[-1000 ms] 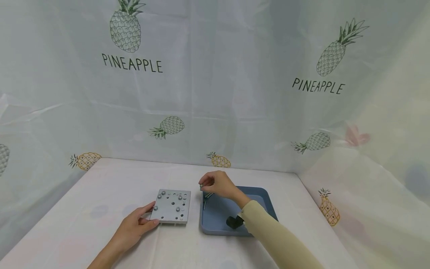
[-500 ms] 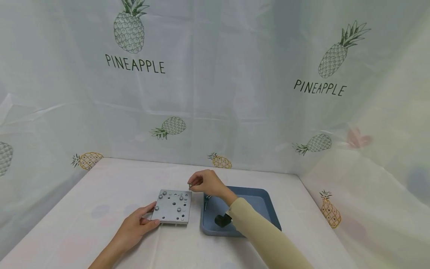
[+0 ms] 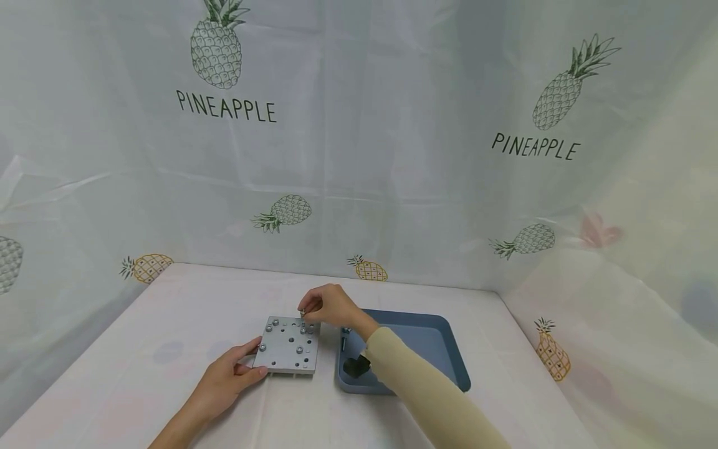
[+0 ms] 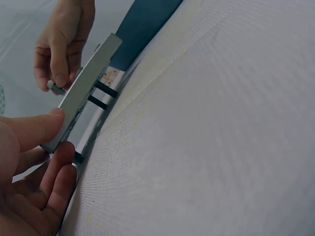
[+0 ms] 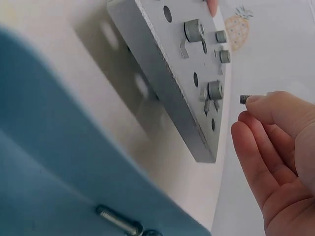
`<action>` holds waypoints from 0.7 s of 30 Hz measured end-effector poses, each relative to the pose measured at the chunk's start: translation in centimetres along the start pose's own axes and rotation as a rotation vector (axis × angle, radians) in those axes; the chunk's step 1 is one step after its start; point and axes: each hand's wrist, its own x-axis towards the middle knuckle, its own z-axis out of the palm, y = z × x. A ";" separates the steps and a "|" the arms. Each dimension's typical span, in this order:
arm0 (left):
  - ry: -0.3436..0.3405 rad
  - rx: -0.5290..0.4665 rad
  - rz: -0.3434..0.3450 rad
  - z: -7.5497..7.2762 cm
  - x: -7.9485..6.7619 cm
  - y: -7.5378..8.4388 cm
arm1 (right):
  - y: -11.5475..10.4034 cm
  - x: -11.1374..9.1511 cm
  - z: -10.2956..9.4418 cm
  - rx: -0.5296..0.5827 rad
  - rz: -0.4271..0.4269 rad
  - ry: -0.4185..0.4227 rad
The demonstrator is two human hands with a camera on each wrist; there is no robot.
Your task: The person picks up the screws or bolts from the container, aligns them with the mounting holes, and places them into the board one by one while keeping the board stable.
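Observation:
A silver metal plate (image 3: 283, 355) with drilled holes stands slightly off the table on pegs, which show beneath it in the left wrist view. Several socket-head screws (image 5: 194, 30) sit upright in its holes. My left hand (image 3: 227, 377) grips the plate's near left corner, thumb on one face and fingers curled at the other. Between thumb and fingertips, my right hand (image 3: 333, 305) pinches a small screw (image 4: 55, 87) over the plate's far right part. In the right wrist view its threaded end (image 5: 243, 99) pokes out, apart from the plate; the rest is hidden by the thumb.
Right of the plate is a shallow blue tray (image 3: 421, 355), partly under my right forearm. A loose screw (image 5: 118, 220) lies in it, beside another screw head. A black object (image 3: 354, 368) appears at my right wrist, over the tray. A pineapple-print curtain (image 3: 392, 156) hangs behind the table.
My right hand has carried the screw leftward, from above the tray's left edge to above the plate. The left hand keeps its grip on the plate.

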 end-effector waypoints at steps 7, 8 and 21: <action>0.006 -0.038 0.006 -0.1 -0.2 0.0 | -0.3 0.7 0.9 0.015 0.014 -0.031; 0.007 -0.042 0.005 -0.1 -0.2 0.0 | -0.2 0.8 0.9 0.020 0.016 -0.033; 0.009 -0.026 0.002 0.0 -0.1 0.0 | 0.0 1.1 1.5 0.030 0.032 -0.043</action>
